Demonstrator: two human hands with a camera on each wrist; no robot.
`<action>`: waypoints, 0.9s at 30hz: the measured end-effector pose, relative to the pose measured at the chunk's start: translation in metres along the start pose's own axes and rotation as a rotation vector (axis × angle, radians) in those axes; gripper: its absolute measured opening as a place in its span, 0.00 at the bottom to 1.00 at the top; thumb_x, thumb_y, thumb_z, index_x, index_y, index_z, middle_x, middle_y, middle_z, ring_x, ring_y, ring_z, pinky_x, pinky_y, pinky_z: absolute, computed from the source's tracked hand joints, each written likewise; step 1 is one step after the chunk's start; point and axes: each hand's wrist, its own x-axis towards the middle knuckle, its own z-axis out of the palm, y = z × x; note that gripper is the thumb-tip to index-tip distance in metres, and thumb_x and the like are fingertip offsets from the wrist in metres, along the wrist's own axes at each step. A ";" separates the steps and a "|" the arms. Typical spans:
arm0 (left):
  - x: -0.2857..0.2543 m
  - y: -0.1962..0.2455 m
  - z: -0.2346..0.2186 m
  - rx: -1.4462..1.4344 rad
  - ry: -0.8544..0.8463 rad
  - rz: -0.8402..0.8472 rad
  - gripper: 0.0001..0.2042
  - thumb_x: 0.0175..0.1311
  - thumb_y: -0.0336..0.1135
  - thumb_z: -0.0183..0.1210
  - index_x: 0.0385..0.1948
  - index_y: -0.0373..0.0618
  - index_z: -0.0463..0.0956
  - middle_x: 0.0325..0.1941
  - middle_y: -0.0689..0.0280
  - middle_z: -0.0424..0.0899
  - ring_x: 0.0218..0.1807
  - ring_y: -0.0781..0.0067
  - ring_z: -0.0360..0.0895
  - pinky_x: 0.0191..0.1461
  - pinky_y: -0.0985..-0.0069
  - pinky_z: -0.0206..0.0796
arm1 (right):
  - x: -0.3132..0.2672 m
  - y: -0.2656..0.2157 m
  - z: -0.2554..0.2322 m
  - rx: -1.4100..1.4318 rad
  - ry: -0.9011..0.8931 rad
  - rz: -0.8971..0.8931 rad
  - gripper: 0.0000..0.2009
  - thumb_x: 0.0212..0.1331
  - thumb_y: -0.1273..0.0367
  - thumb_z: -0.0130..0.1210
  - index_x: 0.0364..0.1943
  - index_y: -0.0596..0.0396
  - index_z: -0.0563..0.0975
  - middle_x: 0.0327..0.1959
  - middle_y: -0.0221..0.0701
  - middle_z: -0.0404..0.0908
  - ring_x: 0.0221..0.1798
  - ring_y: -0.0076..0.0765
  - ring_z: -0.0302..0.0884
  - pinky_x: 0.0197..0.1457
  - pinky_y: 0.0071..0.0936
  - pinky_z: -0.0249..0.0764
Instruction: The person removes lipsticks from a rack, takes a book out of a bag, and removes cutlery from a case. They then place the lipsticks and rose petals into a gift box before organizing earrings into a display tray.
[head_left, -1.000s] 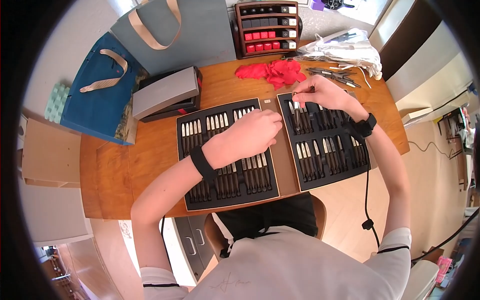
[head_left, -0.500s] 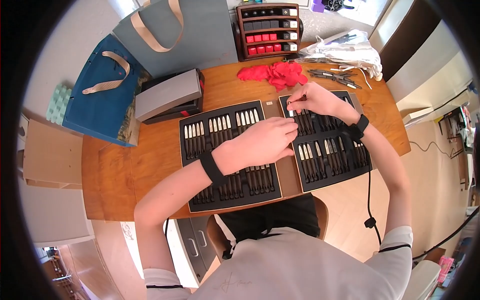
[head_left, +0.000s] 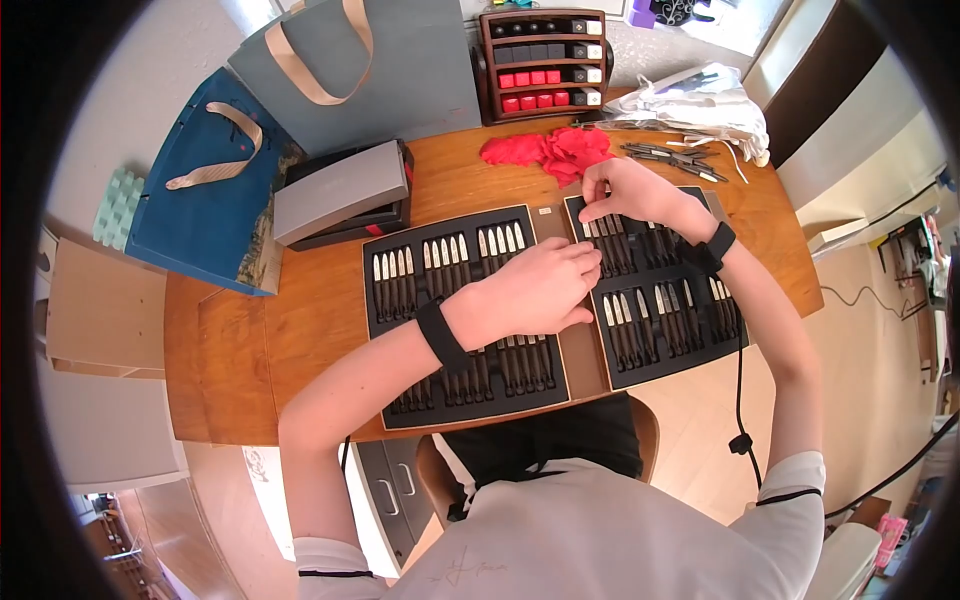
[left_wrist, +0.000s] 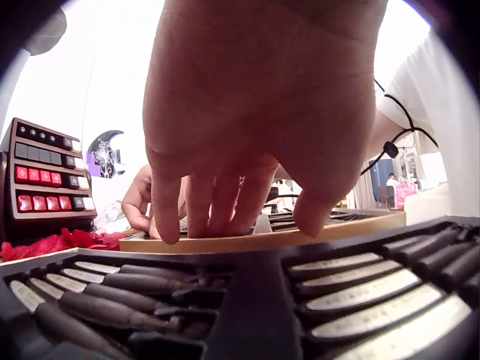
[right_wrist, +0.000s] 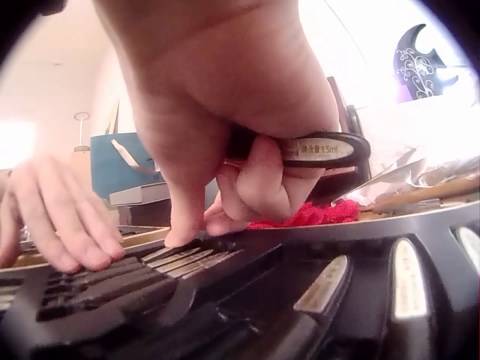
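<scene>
Two black trays hold rows of slim dark tubes with pale, pointed label ends: a left tray (head_left: 465,412) and a right tray (head_left: 660,372). My right hand (head_left: 640,192) is low over the top left compartment of the right tray, a fingertip touching the label ends of a row of tubes (right_wrist: 187,264). Its other fingers curl round a labelled dark tube (right_wrist: 326,150), seen in the right wrist view. My left hand (head_left: 525,290) reaches across the gap between the trays, palm down. Its extended fingertips (right_wrist: 64,259) are right at the lower ends of that row.
Behind the trays lie red petals (head_left: 575,152), a pile of dark slim pieces (head_left: 675,160) and crumpled clear wrapping (head_left: 700,105). A tiered wooden rack (head_left: 540,65) stands at the back. Left of it are a grey bag (head_left: 400,90), a blue bag (head_left: 200,215) and a grey-lidded box (head_left: 345,195).
My left hand has moved right, from over the left tray to the right tray's edge. My right hand has lowered; the tube it pinched upright there no longer shows standing up.
</scene>
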 end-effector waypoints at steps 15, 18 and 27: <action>0.005 -0.014 -0.024 -0.140 0.049 -0.070 0.14 0.65 0.41 0.65 0.42 0.38 0.83 0.44 0.55 0.86 0.50 0.53 0.83 0.56 0.61 0.76 | -0.003 -0.008 -0.006 -0.309 -0.038 0.097 0.29 0.48 0.58 0.78 0.47 0.59 0.73 0.36 0.43 0.82 0.40 0.50 0.82 0.43 0.42 0.75; 0.002 -0.028 -0.034 -0.020 0.374 -0.140 0.11 0.67 0.38 0.63 0.39 0.40 0.83 0.39 0.56 0.86 0.44 0.52 0.84 0.49 0.60 0.77 | -0.009 -0.024 -0.010 -0.239 -0.122 0.043 0.31 0.51 0.65 0.76 0.55 0.59 0.70 0.41 0.46 0.83 0.46 0.54 0.83 0.47 0.45 0.76; 0.004 -0.022 -0.018 0.023 0.380 -0.221 0.08 0.67 0.37 0.62 0.37 0.42 0.83 0.35 0.58 0.86 0.38 0.51 0.84 0.42 0.59 0.77 | -0.008 -0.068 0.002 -0.035 -0.205 -0.127 0.35 0.51 0.70 0.72 0.63 0.58 0.67 0.45 0.45 0.85 0.48 0.53 0.83 0.52 0.41 0.77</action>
